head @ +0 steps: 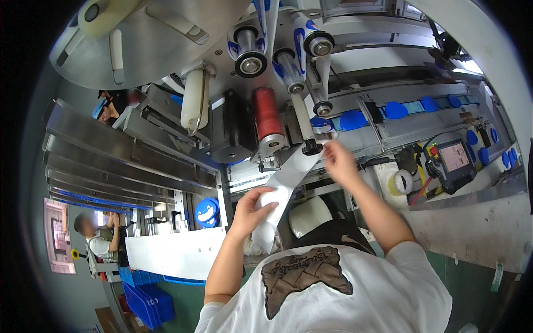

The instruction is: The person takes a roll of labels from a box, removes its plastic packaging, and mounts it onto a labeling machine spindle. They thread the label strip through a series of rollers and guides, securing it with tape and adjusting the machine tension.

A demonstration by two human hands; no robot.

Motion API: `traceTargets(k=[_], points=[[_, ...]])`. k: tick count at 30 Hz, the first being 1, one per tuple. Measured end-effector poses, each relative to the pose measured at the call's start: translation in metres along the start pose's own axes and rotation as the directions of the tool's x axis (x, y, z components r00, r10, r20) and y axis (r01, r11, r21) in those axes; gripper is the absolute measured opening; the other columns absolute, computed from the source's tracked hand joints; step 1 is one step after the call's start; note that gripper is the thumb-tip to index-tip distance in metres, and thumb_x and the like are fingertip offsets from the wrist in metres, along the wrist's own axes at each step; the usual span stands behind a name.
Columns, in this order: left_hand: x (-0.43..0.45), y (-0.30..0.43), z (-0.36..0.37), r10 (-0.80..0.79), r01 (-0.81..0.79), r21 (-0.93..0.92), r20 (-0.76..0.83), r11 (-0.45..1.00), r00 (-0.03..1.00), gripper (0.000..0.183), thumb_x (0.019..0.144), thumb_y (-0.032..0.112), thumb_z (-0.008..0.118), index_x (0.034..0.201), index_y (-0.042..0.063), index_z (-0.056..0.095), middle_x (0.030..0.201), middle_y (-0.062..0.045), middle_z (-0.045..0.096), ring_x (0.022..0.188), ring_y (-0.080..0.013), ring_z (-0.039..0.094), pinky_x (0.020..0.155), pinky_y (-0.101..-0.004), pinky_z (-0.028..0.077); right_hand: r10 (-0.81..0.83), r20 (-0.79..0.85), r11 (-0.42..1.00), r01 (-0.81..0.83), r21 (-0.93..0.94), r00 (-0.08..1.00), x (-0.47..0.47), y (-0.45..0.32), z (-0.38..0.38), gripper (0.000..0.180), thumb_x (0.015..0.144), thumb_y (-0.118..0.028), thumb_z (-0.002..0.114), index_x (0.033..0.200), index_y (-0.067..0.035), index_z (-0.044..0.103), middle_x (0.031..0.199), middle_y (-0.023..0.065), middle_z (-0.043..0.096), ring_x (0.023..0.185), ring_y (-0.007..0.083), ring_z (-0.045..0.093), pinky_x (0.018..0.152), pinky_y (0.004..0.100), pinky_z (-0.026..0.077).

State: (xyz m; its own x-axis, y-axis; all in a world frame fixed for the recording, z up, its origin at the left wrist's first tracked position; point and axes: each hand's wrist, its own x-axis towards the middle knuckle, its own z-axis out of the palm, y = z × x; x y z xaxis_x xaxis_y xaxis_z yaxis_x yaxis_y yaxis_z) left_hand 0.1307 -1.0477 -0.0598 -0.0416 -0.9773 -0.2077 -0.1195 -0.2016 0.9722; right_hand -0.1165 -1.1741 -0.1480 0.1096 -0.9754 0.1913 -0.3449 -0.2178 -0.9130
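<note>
A long white label backing strip (pixel 286 183) runs down from the labelling machine's rollers towards my body. My left hand (pixel 255 210) grips its lower part between thumb and fingers, and the loose end hangs below. My right hand (pixel 342 163) is at the strip's upper edge, beside a black knob (pixel 312 147) on a pale roller; it is blurred, and its fingertips' hold cannot be told. Left of the strip are a red roller (pixel 267 112) and a black machine block (pixel 233 129). Printed label web passes over metal guide rollers (pixel 251 64) above.
Round blue lids (pixel 395 110) lie along a conveyor at the right, above a control pendant (pixel 452 158) and a tape roll (pixel 400 183). More blue lids (pixel 207 212) are stacked at the left, near a white machine panel (pixel 175 254). Two people are further left.
</note>
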Motion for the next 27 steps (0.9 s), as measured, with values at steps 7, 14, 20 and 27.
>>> traceTargets(k=[7, 14, 20, 27], points=[[0.017, 0.035, 0.027, 0.187, -0.211, 0.439, 0.098, 0.873, 0.978, 0.035, 0.078, 0.005, 0.07, 0.11, 0.002, 0.057, 0.102, -0.007, 0.06, 0.094, -0.0126, 0.055, 0.082, -0.0252, 0.044, -0.239, 0.124, 0.958, 0.254, -0.13, 0.963, -0.027, -0.028, 0.065, 0.048, 0.072, -0.005, 0.063, 0.119, -0.008, 0.055, 0.109, 0.0144, 0.057, 0.099, 0.0307, 0.058, 0.085, 0.0359, 0.048], [-0.009, 0.051, 0.054, 0.291, -0.318, 0.533, 0.137, 0.784, 0.947, 0.047, 0.073, 0.007, 0.073, 0.116, 0.007, 0.055, 0.125, -0.017, 0.048, 0.114, -0.0321, 0.049, 0.091, -0.0365, 0.043, -0.089, 0.152, 0.67, -0.054, 0.74, 0.984, -0.018, 0.022, 0.104, 0.02, 0.089, -0.012, 0.052, 0.107, -0.005, 0.057, 0.099, 0.0063, 0.06, 0.088, 0.0134, 0.059, 0.074, 0.0274, 0.05], [-0.012, 0.056, 0.061, 0.43, -0.393, 0.583, 0.082, 0.711, 0.899, 0.041, 0.074, 0.001, 0.07, 0.113, 0.006, 0.058, 0.121, -0.018, 0.052, 0.107, -0.0327, 0.056, 0.087, -0.0364, 0.047, 0.38, 0.431, 0.165, -0.518, 0.839, 0.819, -0.024, -0.035, 0.098, 0.028, 0.095, -0.031, 0.047, 0.115, -0.012, 0.048, 0.105, 0.0048, 0.054, 0.094, 0.0154, 0.056, 0.081, 0.0309, 0.049], [-0.002, 0.066, 0.069, 0.425, -0.364, 0.619, 0.053, 0.696, 0.904, 0.043, 0.073, 0.0, 0.069, 0.115, 0.007, 0.058, 0.121, -0.02, 0.052, 0.108, -0.0379, 0.055, 0.088, -0.0391, 0.047, 0.437, 0.367, 0.114, -0.455, 0.883, 0.821, -0.011, -0.068, 0.101, 0.063, 0.089, -0.052, 0.05, 0.131, -0.005, 0.04, 0.128, 0.0091, 0.047, 0.118, 0.0225, 0.045, 0.098, 0.0365, 0.035]])
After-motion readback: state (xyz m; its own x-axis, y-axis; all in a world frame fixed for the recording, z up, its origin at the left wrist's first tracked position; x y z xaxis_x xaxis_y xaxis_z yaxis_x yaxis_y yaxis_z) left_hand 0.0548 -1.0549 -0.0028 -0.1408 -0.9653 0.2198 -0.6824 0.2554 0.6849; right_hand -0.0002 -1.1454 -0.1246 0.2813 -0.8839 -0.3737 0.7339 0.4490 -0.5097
